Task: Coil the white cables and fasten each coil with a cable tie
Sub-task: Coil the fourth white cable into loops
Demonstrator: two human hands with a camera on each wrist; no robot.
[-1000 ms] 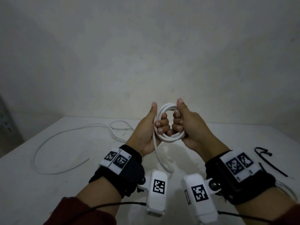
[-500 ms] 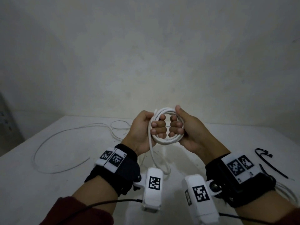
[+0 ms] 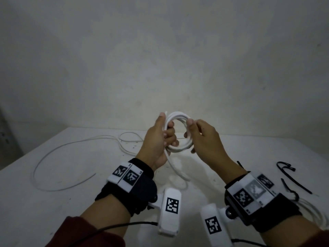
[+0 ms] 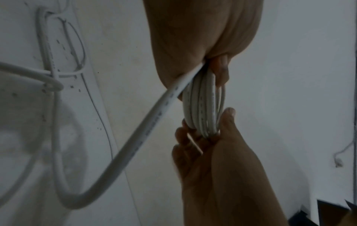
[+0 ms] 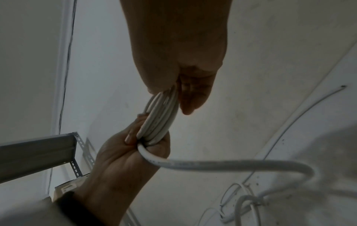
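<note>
A white cable coil of several loops is held upright above the table between both hands. My left hand grips the coil's left side, fingers curled through the ring and thumb up along it. My right hand pinches the right side between thumb and fingertips. The cable's loose tail hangs from the left hand down to the table. The left wrist view shows the coil edge-on with the tail leaving it. The right wrist view shows the same coil. Black cable ties lie at the right.
A second white cable lies uncoiled across the left of the white table, ending in a small loop at the back. More white cable lies by my right wrist. A grey metal shelf frame stands off the table's left.
My right hand has loosened from a full fist grip to a fingertip pinch on the coil's right side. The hands have drawn slightly apart and the coil looks rounder.
</note>
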